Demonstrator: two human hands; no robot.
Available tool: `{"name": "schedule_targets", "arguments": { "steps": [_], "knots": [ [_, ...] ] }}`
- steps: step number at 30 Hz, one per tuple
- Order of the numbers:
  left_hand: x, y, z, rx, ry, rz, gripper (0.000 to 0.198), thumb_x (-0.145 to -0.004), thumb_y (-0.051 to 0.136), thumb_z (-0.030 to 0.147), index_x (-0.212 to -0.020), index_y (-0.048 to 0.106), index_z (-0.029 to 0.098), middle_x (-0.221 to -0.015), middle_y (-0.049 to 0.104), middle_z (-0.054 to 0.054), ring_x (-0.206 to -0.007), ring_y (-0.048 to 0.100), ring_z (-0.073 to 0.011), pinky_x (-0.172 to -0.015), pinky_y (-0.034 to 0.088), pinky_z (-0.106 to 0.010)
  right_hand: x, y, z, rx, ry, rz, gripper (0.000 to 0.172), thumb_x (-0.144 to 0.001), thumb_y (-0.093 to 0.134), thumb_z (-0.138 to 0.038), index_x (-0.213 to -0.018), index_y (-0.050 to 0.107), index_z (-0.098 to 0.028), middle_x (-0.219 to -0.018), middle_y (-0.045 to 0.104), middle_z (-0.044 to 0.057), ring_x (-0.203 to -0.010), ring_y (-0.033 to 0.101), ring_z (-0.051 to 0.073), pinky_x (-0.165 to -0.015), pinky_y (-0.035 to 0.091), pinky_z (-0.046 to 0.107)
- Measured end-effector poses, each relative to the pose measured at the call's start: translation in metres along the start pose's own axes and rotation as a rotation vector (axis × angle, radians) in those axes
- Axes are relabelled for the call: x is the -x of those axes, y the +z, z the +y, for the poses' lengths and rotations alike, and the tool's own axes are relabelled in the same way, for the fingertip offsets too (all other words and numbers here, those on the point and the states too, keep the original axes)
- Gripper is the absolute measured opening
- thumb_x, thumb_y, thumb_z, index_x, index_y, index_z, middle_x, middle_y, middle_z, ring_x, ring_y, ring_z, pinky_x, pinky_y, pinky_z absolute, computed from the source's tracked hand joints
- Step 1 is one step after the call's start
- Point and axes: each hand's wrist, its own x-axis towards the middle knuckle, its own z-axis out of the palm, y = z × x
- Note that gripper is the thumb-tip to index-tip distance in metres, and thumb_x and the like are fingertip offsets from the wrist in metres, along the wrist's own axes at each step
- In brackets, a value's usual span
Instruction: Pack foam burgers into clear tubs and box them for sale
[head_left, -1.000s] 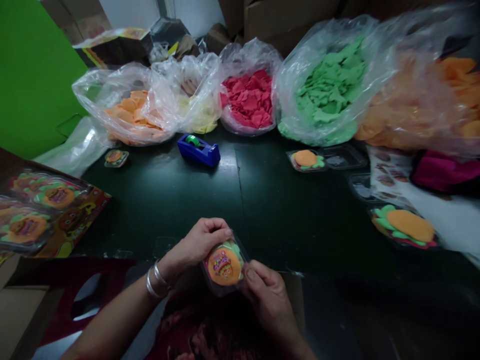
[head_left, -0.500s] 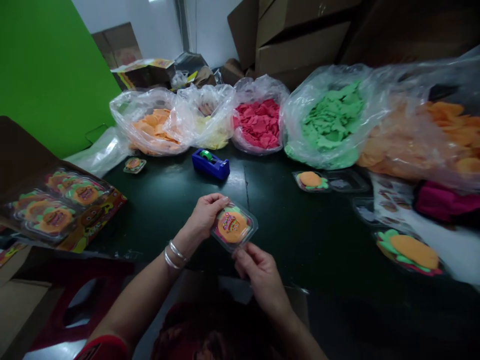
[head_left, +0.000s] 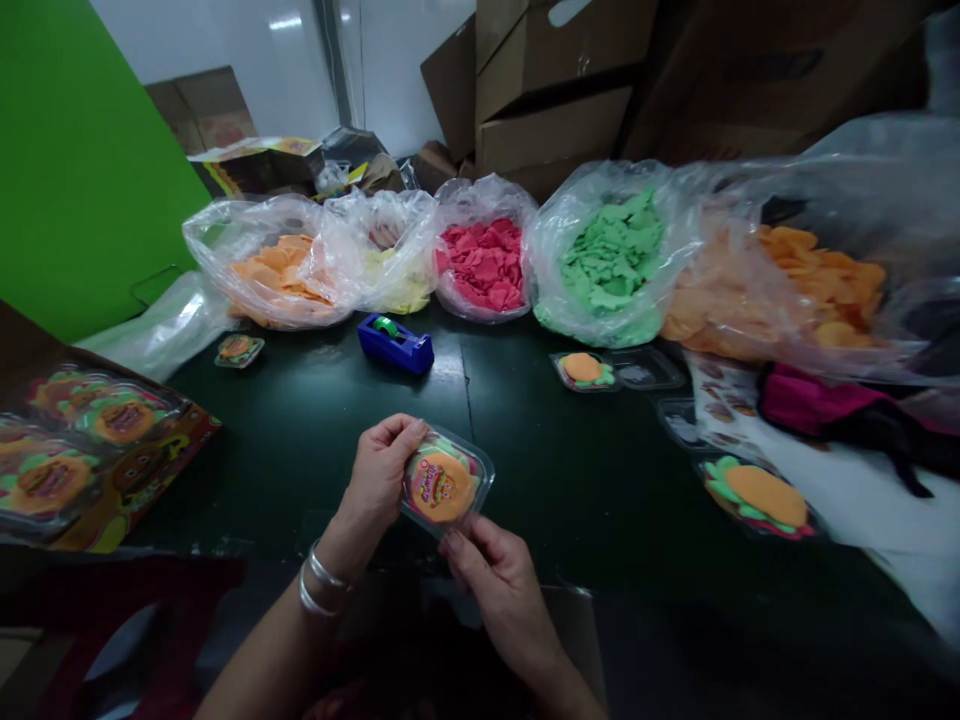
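A clear plastic clamshell pack (head_left: 444, 485) with a burger-shaped piece and a printed label inside is held above the dark table (head_left: 300, 430). My left hand (head_left: 381, 470) grips its upper left side, thumb on top. The fingers of my right hand (head_left: 491, 565) pinch its lower edge near the corner; whether they also hold a bit of tape there I cannot make out. Beyond the pack stands a blue tape dispenser (head_left: 396, 343) with a green core.
A display box (head_left: 135, 480) of filled packs stands at left, a small pack (head_left: 238, 350) behind it. Plastic bags of orange, yellow, red and green pieces (head_left: 611, 255) line the back. Open packs with burgers (head_left: 585, 370) and a label sheet (head_left: 840, 510) lie at right.
The camera view has turned a little to the right and up, so the surroundings sit further left and lower. Both hands keep their hold on the pack, in much the same pose.
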Motion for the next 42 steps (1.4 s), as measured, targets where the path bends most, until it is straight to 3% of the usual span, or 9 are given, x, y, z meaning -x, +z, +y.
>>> {"name": "schedule_targets", "arguments": {
  "steps": [3, 9, 13, 17, 22, 24, 31, 37, 42],
  "knots": [
    [0.002, -0.001, -0.001, 0.052, 0.004, 0.052, 0.032, -0.055, 0.083, 0.035, -0.059, 0.059, 0.013, -0.053, 0.058, 0.003, -0.046, 0.050, -0.0075, -0.047, 0.040, -0.019, -0.005, 0.002, -0.001, 0.016, -0.038, 0.042, 0.040, -0.091, 0.049, -0.045, -0.065, 0.055, -0.017, -0.053, 0.039, -0.005, -0.048, 0.032, 0.009, -0.044, 0.026, 0.023],
    [-0.003, 0.013, -0.003, 0.134, -0.055, 0.071, 0.032, -0.055, 0.082, 0.031, -0.061, 0.055, 0.015, -0.056, 0.056, 0.005, -0.049, 0.050, -0.0073, -0.050, 0.042, -0.019, -0.011, 0.003, -0.016, 0.199, -0.314, 0.155, 0.036, -0.094, 0.045, -0.031, -0.061, 0.049, -0.018, -0.053, 0.040, -0.004, -0.047, 0.035, 0.009, -0.046, 0.027, 0.023],
    [-0.003, 0.013, -0.011, 0.163, -0.069, 0.140, 0.033, -0.058, 0.081, 0.031, -0.061, 0.052, 0.016, -0.056, 0.054, 0.005, -0.050, 0.049, -0.0071, -0.051, 0.041, -0.019, -0.014, -0.003, -0.020, 0.246, -0.279, 0.144, 0.039, -0.093, 0.046, -0.031, -0.056, 0.046, -0.019, -0.051, 0.036, -0.005, -0.046, 0.033, 0.009, -0.045, 0.026, 0.024],
    [0.016, -0.014, -0.019, 0.099, -0.093, 0.105, 0.032, -0.064, 0.080, 0.036, -0.066, 0.056, 0.015, -0.060, 0.054, 0.005, -0.052, 0.048, -0.0059, -0.053, 0.040, -0.017, -0.014, -0.028, -0.010, 0.169, -0.088, -0.115, 0.043, -0.093, 0.045, -0.044, -0.057, 0.045, -0.019, -0.053, 0.036, -0.004, -0.048, 0.033, 0.009, -0.046, 0.026, 0.024],
    [0.028, -0.059, -0.015, -0.163, -0.373, -0.277, 0.035, -0.072, 0.075, 0.040, -0.092, 0.068, 0.012, -0.066, 0.059, 0.001, -0.055, 0.049, -0.0073, -0.054, 0.039, -0.019, -0.022, -0.067, -0.006, 0.049, 0.146, -0.513, 0.047, -0.092, 0.045, -0.052, -0.059, 0.041, -0.019, -0.053, 0.032, -0.006, -0.048, 0.027, 0.008, -0.044, 0.021, 0.023],
    [0.025, -0.062, -0.016, -0.223, -0.356, -0.310, 0.036, -0.072, 0.075, 0.040, -0.093, 0.070, 0.012, -0.065, 0.058, 0.000, -0.053, 0.046, -0.0063, -0.052, 0.036, -0.018, -0.028, -0.073, -0.009, 0.070, 0.151, -0.564, 0.047, -0.090, 0.047, -0.053, -0.059, 0.042, -0.019, -0.054, 0.034, -0.005, -0.049, 0.028, 0.008, -0.044, 0.021, 0.023],
    [0.029, -0.041, -0.038, -0.106, -0.159, -0.022, 0.034, -0.066, 0.077, 0.045, -0.080, 0.070, 0.015, -0.058, 0.053, 0.004, -0.052, 0.040, -0.0065, -0.052, 0.032, -0.018, -0.028, -0.064, -0.006, 0.159, 0.146, -0.133, 0.047, -0.089, 0.047, -0.057, -0.060, 0.036, -0.021, -0.057, 0.027, -0.006, -0.052, 0.024, 0.009, -0.045, 0.020, 0.023],
    [0.017, -0.038, -0.007, -0.468, -0.194, -0.275, 0.024, -0.073, 0.070, 0.037, -0.078, 0.069, 0.014, -0.069, 0.059, 0.001, -0.064, 0.049, -0.0103, -0.062, 0.038, -0.021, -0.024, -0.063, 0.001, 0.172, 0.047, -0.171, 0.046, -0.091, 0.046, -0.052, -0.059, 0.037, -0.020, -0.057, 0.028, -0.006, -0.051, 0.024, 0.009, -0.046, 0.021, 0.024],
    [-0.007, -0.019, -0.003, -0.449, -0.265, -0.382, 0.032, -0.071, 0.069, 0.043, -0.077, 0.068, 0.012, -0.061, 0.057, 0.001, -0.053, 0.046, -0.0086, -0.052, 0.037, -0.020, -0.033, -0.055, 0.001, 0.213, 0.036, -0.208, 0.048, -0.090, 0.046, -0.054, -0.057, 0.036, -0.020, -0.056, 0.030, -0.006, -0.051, 0.026, 0.009, -0.046, 0.023, 0.024]
  ]
}}
